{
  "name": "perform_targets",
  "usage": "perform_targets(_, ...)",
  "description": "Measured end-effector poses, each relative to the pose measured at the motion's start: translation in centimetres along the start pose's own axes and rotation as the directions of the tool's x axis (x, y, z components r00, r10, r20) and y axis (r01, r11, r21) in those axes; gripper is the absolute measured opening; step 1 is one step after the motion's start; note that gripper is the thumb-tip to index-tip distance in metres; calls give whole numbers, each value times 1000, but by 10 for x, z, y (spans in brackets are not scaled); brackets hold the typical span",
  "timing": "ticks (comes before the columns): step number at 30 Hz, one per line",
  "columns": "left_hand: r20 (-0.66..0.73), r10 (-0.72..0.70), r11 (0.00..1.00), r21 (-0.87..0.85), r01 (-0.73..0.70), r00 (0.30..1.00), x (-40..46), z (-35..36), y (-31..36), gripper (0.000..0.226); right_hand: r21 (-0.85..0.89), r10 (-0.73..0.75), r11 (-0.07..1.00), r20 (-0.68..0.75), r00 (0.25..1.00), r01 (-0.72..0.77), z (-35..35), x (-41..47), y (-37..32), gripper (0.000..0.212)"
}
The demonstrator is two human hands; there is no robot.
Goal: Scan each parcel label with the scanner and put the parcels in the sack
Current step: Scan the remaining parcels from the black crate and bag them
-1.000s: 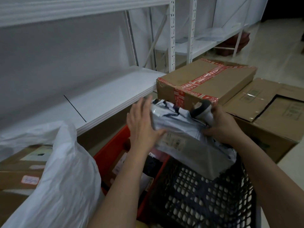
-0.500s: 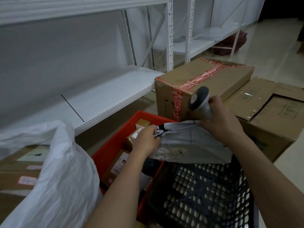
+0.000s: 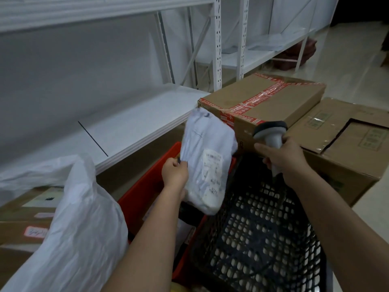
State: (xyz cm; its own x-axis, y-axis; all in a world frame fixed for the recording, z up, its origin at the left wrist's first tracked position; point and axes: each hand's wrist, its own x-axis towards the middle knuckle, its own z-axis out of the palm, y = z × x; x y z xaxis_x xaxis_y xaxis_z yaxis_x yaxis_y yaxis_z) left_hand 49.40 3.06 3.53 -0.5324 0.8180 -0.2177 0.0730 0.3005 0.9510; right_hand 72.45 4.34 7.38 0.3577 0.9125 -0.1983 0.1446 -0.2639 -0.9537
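My left hand (image 3: 175, 173) grips the left edge of a grey-white poly mailer parcel (image 3: 207, 148) and holds it upright above the red crate (image 3: 145, 192). The parcel's white label (image 3: 211, 171) faces me. My right hand (image 3: 283, 159) grips the handle of a grey handheld scanner (image 3: 270, 131), whose dark head sits to the right of the parcel, apart from it. The white sack (image 3: 69, 224) bulges at the lower left, to the left of my left arm.
A black perforated crate (image 3: 263, 232) stands below my right arm, beside the red crate that holds more parcels. Taped cardboard boxes (image 3: 265, 102) sit ahead and to the right. White metal shelving (image 3: 117, 131) runs along the left. More boxes lie behind the sack.
My left hand has lifted the parcel from lying flat to upright, label toward me. My right hand has let go of the parcel and drawn the scanner away to the right.
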Motion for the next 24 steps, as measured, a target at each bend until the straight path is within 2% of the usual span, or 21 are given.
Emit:
perform_targets(2, 88, -68, 978, -189, 84, 994, -1, -2, 5, 32, 16, 52, 998, 39, 998, -53, 5, -1, 2, 60)
perform_targets(5, 302, -70, 896, -400, 193, 951, -10, -3, 18, 5, 28, 49, 998, 140, 989, -53, 13, -6, 5, 70)
perform_targets(7, 362, -64, 869, -437, 230, 930, -11, 0, 18, 22, 60, 6, 998, 182, 983, -18, 16, -9, 6, 84)
perform_targets(8, 362, -59, 868, -442, 227, 930, -10, 0, 17, 24, 61, -14, 998, 173, 985, 4, 16, -10, 6, 84)
perform_targets(13, 425, -20, 849, -471, 240, 905, -10, -1, 15, 48, 35, -89, 996, 161, 983, 84, 11, -13, 3, 68)
perform_targets(17, 375, -38, 858, -463, 223, 926, -14, 3, 15, 28, 5, -105, 994, 167, 980, 105, 12, -14, 4, 65)
perform_targets(20, 293, -76, 871, -446, 207, 953, -10, 6, 12, 27, 42, -53, 998, 191, 980, 46, 12, -12, -1, 55)
perform_targets(24, 224, -75, 893, -419, 165, 972, -7, 9, 11, 26, 131, -2, 991, 288, 958, -38, 4, -15, -21, 32)
